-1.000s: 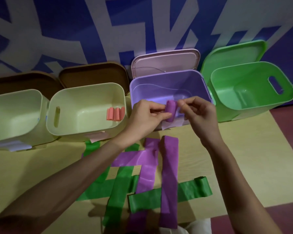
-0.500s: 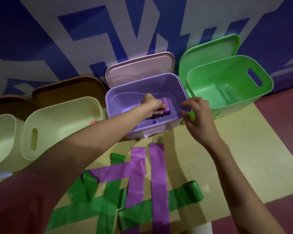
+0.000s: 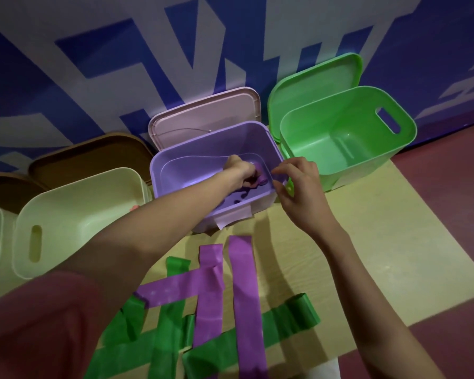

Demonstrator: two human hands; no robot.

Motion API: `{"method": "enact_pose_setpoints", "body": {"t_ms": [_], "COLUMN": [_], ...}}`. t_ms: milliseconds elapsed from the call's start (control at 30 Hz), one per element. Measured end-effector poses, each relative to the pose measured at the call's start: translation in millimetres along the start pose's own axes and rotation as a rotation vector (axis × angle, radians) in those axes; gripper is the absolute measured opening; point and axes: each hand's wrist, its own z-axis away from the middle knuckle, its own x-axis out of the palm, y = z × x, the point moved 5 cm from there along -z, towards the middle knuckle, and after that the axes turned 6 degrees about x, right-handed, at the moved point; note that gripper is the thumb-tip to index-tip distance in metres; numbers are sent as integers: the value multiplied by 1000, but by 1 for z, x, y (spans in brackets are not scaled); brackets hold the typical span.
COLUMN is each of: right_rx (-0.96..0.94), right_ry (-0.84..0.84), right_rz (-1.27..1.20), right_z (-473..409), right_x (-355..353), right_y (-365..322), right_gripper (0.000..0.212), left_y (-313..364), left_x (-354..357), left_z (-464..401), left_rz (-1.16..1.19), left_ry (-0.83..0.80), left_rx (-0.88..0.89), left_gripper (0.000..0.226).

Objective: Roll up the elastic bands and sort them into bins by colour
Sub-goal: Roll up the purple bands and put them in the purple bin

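1. Left hand (image 3: pixel 240 170) is down inside the purple bin (image 3: pixel 175 164), fingers curled around the rolled purple band (image 3: pixel 261 175), which sits low in the bin near its right wall. Right hand (image 3: pixel 298 187) hovers at the bin's front right rim, fingers loosely bent and holding nothing as far as I can see.

2. Biggest risk, I reckon: the roll springs open once the grip comes off. Elastic wants to uncoil, so a quick let-go probably leaves a loose strip in the bin.

3. Left forearm crosses the bin's front wall. Pulling out carelessly could nudge or tip it, and the right hand being so close could bump it too.

4. Still flat on the table (image 3: pixel 381 242): three purple bands (image 3: pixel 244 283) and several green bands (image 3: pixel 293 315), all overlapping. Grabbing one may drag the others along or off the near edge.

5. Green bin (image 3: pixel 402 132) looks empty. The cream bin (image 3: pixel 74 192) shows a bit of something pinkish at its rim; can't tell more.

6. Writing: big white shapes on the blue wall (image 3: pixel 175 64) look like parts of characters, cropped and unreadable. Bits of paper or tape hang on the purple bin's front; no text I can make out. No brands.
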Motion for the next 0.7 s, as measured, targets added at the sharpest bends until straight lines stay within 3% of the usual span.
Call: {"method": "enact_pose_setpoints", "body": {"t_ms": [167,433,533,633,700], "right_rx": [-3,-17,-32,-28,-30], "right_ry": [2,35,115,200,227], "right_rz": [-6,-53,-132,-238,-299], "right_z": [-1,7,20,41,58], "right_x": [-1,-7,-12,-9,0], "right_y": [0,-10,-19,-30,-39], "right_gripper": [17,21,22,21,20], "left_y": [6,10,17,16,6], "left_x": [0,-20,-49,-82,-99], "left_z": [0,7,15,50,88], "left_rz": [-201,-327,-247,-142,-8], "left_ry": [-46,-167,-89,29,11], "left_rx": [20,72,241,488,621], "left_gripper": [18,32,29,11,7]}}
